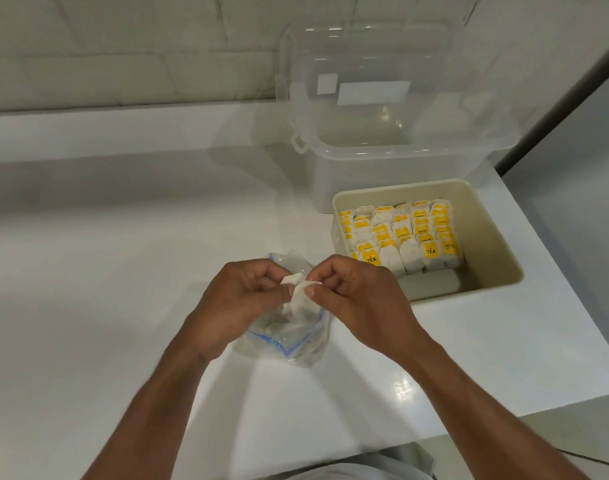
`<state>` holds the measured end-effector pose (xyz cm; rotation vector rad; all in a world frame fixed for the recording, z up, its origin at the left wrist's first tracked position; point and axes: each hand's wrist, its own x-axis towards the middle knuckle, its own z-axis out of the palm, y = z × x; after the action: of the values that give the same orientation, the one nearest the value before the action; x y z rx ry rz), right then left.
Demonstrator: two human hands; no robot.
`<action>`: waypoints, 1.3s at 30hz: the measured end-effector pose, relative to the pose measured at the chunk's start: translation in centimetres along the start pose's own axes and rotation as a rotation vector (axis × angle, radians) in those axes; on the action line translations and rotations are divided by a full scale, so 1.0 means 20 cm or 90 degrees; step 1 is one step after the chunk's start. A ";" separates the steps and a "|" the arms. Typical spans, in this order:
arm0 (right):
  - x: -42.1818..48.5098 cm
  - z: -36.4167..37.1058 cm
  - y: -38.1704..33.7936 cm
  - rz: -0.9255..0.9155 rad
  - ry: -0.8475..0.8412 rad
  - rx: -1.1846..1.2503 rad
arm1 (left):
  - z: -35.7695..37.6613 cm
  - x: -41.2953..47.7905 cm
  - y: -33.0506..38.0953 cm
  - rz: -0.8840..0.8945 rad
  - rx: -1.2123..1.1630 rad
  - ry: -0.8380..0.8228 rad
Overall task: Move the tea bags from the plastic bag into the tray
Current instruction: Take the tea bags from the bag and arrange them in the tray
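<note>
Left hand and right hand meet over plastic bag. Fingers of both are curled, pinching one white tea bag between them at bag mouth. Plastic bag (clear, blue zip strip) lies crumpled on countertop, partly under hands. Tray stands near right hand, rows of yellow-tagged tea bags upright in its far part. Clear container just behind tray, lid raised.

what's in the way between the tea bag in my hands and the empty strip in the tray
Nothing visible. The left hand and right hand pinch the tea bag above the plastic bag; only bare counter lies between it and the tray, whose near strip, in front of the packed rows, is open.
</note>
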<state>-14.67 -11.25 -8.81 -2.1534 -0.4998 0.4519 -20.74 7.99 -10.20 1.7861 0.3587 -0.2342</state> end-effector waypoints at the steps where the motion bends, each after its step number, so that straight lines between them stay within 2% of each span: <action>1: 0.00 -0.01 0.00 0.006 -0.004 0.026 | 0.00 0.01 0.00 0.007 0.050 0.029; 3: 0.00 -0.03 0.00 0.028 -0.048 0.094 | 0.00 0.00 0.01 0.014 0.102 0.036; 5: -0.01 -0.05 0.01 0.020 -0.033 0.059 | 0.01 0.00 0.04 0.010 0.024 -0.002; 7: -0.02 -0.09 0.01 0.021 -0.026 0.061 | 0.02 -0.01 0.07 0.031 0.033 -0.010; 10: -0.03 -0.20 0.02 0.026 -0.056 0.112 | 0.05 0.01 0.13 0.080 0.121 -0.009; 14: 0.00 -0.43 0.09 0.041 -0.056 0.089 | 0.15 0.09 0.27 0.130 0.257 0.005; 23: 0.08 -0.84 0.31 0.047 -0.112 0.025 | 0.56 0.34 0.51 0.136 0.471 -0.017; 27: 0.13 -0.91 0.41 0.046 -0.120 -0.052 | 0.68 0.43 0.52 0.103 0.558 0.008; 31: 0.22 -0.92 0.51 0.011 -0.129 -0.165 | 0.73 0.52 0.53 0.049 0.581 0.008; 34: 0.26 -0.89 0.58 -0.004 -0.140 -0.256 | 0.76 0.56 0.49 0.057 0.627 0.022; 36: 0.27 -0.88 0.62 -0.013 -0.188 -0.304 | 0.78 0.56 0.47 0.076 0.668 0.020; 39: 0.29 -0.88 0.64 -0.020 -0.290 -0.351 | 0.78 0.57 0.46 0.068 0.651 -0.068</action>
<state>1.25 -27.25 -10.05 -2.5610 -1.0051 0.8771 -6.34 -7.87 -9.53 2.7707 0.0430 -0.4915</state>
